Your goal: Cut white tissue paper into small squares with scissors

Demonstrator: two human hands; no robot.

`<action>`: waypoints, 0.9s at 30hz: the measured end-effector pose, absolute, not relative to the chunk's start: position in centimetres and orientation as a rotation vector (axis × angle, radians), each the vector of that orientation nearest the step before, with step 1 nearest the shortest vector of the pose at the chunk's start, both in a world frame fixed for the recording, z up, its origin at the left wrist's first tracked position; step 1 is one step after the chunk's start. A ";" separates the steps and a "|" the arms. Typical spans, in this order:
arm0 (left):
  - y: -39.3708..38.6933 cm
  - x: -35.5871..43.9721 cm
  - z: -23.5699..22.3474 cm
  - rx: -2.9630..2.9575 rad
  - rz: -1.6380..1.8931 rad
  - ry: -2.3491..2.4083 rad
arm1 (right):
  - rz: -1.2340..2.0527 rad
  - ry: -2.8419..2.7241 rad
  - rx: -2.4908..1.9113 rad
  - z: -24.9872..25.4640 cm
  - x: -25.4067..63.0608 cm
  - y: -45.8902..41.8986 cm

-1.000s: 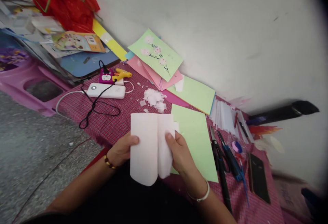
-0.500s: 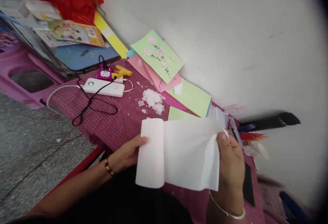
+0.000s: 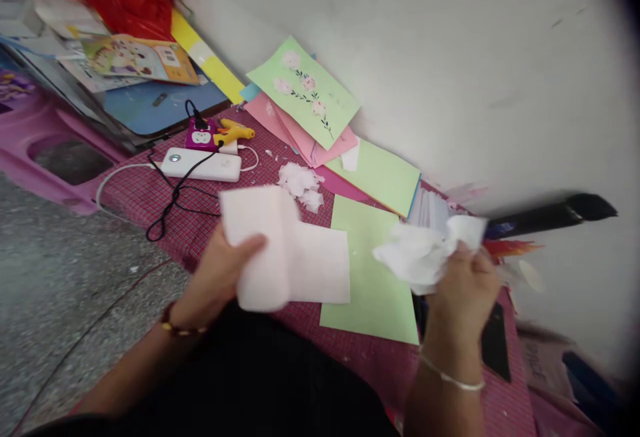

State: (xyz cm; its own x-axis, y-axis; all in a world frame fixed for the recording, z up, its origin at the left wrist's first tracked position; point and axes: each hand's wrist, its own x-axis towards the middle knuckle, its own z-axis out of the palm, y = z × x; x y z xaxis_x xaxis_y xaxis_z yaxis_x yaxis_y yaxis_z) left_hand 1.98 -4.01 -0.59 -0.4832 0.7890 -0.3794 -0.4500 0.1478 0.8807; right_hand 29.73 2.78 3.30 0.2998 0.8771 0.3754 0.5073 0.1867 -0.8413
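On my remote feed, a pale wall (image 3: 450,77) (marked by a few dark scuffs (image 3: 557,23)) rises behind the checked-cloth table (image 3: 190,237). Left of that table I see speckled grey floor (image 3: 100,290), a pink plastic stool (image 3: 55,123) and a blue-topped surface (image 3: 135,107) beyond its left end.

The left forearm (image 3: 135,367) slants up from the lower left, and the left hand (image 3: 217,273) is closed in a grip, its thumb (image 3: 253,245) on top and pointing right, the fingers hidden beneath. Well apart from it, the right forearm (image 3: 443,403) stands nearly upright; the right hand (image 3: 465,287), slightly blurred, is raised with its fingers curled in a pinch.
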 end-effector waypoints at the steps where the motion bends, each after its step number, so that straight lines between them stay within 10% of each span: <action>1: -3.9 0.6 -0.5 0.323 1.698 1.523 | 0.541 -1.177 -1.442 3.2 30.5 3.3; 15: -3.3 -2.8 -0.3 -0.149 1.811 1.263 | 1.500 -1.132 -1.350 -1.0 23.4 3.3; 27: -0.4 -2.6 -0.7 -0.050 1.819 0.899 | 0.614 -2.048 -1.489 -5.9 27.2 4.7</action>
State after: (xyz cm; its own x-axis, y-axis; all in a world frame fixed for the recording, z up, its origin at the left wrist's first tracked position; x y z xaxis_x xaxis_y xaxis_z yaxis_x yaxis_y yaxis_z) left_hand -2.65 -0.40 -0.68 -0.4422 0.7879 -0.4285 -0.8192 -0.1602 0.5507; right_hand 27.19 4.72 -5.89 -0.2521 0.9558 0.1512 0.7151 0.2893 -0.6364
